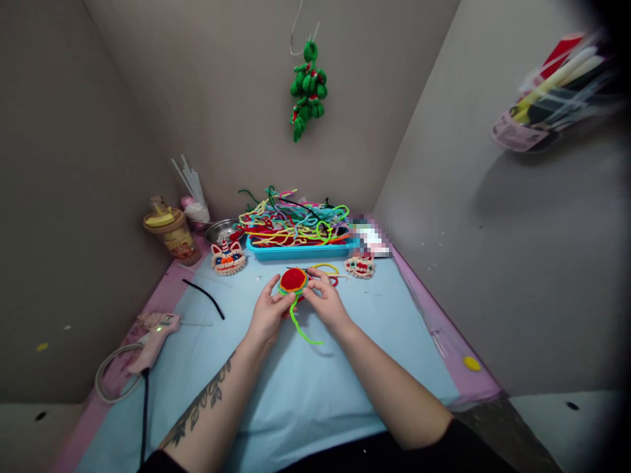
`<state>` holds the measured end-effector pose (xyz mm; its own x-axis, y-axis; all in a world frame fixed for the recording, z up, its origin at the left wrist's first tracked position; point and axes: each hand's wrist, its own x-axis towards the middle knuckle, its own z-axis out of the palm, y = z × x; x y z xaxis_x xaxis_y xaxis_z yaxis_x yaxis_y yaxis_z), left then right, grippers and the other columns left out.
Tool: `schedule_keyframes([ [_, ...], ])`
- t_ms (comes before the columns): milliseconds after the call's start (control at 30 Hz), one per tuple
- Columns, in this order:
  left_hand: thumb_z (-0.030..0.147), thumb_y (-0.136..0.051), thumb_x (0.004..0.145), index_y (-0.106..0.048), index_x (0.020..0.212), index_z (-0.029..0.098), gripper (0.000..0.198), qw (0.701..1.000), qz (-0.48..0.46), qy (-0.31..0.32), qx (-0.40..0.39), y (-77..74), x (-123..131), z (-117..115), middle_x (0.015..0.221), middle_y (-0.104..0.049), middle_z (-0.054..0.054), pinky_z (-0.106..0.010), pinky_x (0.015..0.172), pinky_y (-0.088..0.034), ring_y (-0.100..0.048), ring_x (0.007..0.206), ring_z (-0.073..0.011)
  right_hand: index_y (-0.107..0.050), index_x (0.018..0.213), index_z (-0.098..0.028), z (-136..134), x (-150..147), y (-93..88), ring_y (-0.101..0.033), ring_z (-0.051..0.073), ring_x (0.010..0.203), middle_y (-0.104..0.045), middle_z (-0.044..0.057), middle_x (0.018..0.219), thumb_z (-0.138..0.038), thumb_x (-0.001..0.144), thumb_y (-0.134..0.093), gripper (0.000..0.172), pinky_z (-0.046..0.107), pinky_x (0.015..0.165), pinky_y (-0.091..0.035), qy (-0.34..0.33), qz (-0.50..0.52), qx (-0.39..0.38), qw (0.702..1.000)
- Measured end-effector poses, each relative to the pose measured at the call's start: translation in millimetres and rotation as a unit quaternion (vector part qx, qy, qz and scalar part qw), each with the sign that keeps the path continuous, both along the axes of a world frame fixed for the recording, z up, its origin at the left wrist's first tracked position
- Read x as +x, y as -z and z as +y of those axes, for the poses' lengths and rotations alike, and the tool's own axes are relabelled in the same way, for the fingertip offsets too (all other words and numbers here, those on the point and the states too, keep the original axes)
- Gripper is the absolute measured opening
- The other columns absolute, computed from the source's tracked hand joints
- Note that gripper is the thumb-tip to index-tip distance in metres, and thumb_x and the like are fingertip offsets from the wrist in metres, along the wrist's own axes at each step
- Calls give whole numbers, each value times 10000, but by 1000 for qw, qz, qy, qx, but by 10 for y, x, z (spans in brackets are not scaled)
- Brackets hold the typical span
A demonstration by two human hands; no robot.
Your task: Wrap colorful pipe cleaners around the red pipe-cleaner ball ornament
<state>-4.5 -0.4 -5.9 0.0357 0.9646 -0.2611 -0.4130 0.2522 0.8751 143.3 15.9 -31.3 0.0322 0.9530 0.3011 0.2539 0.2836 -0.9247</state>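
Red, domed and ringed in orange and green: a disc [294,280], held between both hands over the middle of the blue surface [389,322]. Left grip [269,309] nearly closed, with hold of the left edge, thumb towards the near rim. Right grip [325,300] likewise drawn in close, pinching the right edge.

Done, by the look of it: the red centre and the coloured bands round it. Apparently left: the rim, judging by a green tail [302,332] dangling loose from the near side, neither tucked in nor cut. Cannot tell how the underside stands.

Just beyond the right grip, a yellow strand [331,267], partly hidden; cannot tell whether joined to the disc. Seemingly finished already: a left face [229,258] and a right face [359,265], near opposite ends of the blue tray [303,252]. Plenty of material on hand too, with coloured yarn [296,223] heaped in that tray. Well apart on the left, a glue gun [156,341], green light on, untouched; near its nozzle, a black strand [207,299].
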Motion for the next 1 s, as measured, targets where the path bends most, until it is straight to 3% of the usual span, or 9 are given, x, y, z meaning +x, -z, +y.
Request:
schedule_keyframes([
  [100, 262, -845, 554, -325, 1404, 138, 1005, 999, 28, -10, 17, -5, 6, -1, 514, -583, 63, -150, 391, -319, -473, 371, -63, -641, 685, -207, -18, -31, -4, -483, 253, 1214, -520, 90, 1283, -321, 768, -633, 142, 465, 1060, -325, 9, -4, 8, 1000],
  [200, 295, -843, 548, -339, 1391, 119, 998, 999, 40, -27, 23, 2, 5, 9, 469, -528, 92, -143, 361, -246, -366, 335, -29, -658, 784, -225, -42, -62, -16, -502, 249, 1181, -543, 90, 1219, -312, 741, -663, 98, 456, 1045, -343, 66, -5, 25, 998],
  [333, 299, -832, 563, -346, 1383, 125, 969, 998, 40, -26, 27, 25, 6, 20, 481, -521, 92, -144, 355, -223, -335, 341, -22, -658, 754, -225, -73, -80, -31, -505, 256, 1150, -563, 89, 1155, -284, 723, -689, 73, 461, 1028, -353, 122, -30, 47, 991],
  [767, 313, -842, 541, -362, 1372, 144, 974, 999, 24, -19, 14, 19, 31, 14, 492, -522, 100, -142, 350, -209, -330, 340, -13, -696, 752, -236, -105, -101, -55, -524, 252, 1129, -594, 80, 1144, -274, 753, -665, 49, 459, 1023, -362, 122, -24, 62, 990],
  [1000, 288, -832, 569, -353, 1378, 130, 953, 999, 33, -7, 18, 58, 12, 21, 496, -517, 95, -146, 362, -222, -340, 348, -17, -695, 713, -225, -80, -81, -49, -537, 258, 1142, -592, 88, 1183, -310, 729, -690, 87, 463, 1022, -371, 68, 3, 26, 997],
])
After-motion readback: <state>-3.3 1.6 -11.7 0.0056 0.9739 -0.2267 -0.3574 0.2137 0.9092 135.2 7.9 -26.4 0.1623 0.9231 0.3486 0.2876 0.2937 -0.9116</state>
